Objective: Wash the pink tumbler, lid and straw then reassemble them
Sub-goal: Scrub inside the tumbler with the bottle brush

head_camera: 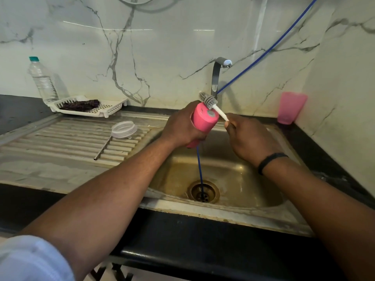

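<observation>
No readable text; water bottle (pixel 43 80) label blank; pink tumbler (pixel 203 120) unmarked

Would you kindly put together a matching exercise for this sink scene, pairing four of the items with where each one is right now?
Items:
1. pink tumbler
2. clear lid
3. metal straw
4. pink cup

Places:
A. standing on the black counter in the right corner
B. lying flat on the ribbed drainboard, next to the lid
C. held over the sink in the left hand, with the right hand working a brush against it
D. resting on the drainboard, left of the basin

Pairs: 1-C, 2-D, 3-B, 4-A
</observation>
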